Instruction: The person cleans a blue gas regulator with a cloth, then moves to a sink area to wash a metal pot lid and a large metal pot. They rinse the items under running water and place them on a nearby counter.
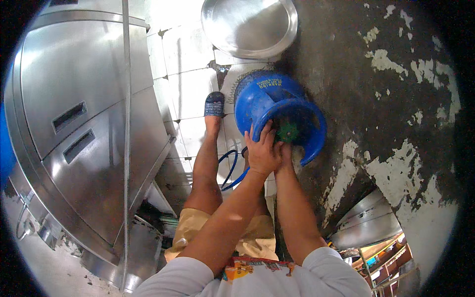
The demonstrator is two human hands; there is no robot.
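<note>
A blue gas cylinder [256,92] stands before me on the floor, with yellow printing on its shoulder. Its open-sided collar [315,122] surrounds a green valve handwheel [288,132]. My left hand [262,154] straddles the collar's near-left rim, with fingers on both sides of the metal. Close against it, my right hand [285,152] reaches into the collar's opening just below the handwheel. Its fingers are mostly hidden by my left hand and by shadow, so what they touch cannot be made out. A blue hose [234,169] loops near my wrists, its upper end hidden.
A large round metal tray [259,28] lies beyond the cylinder. Stainless steel cabinets [89,92] with a vertical pipe [127,111] line the left. To the right is a dark wall with peeling paint [393,163]. Metal basins [367,222] sit at lower right, above a cluttered rack [386,260].
</note>
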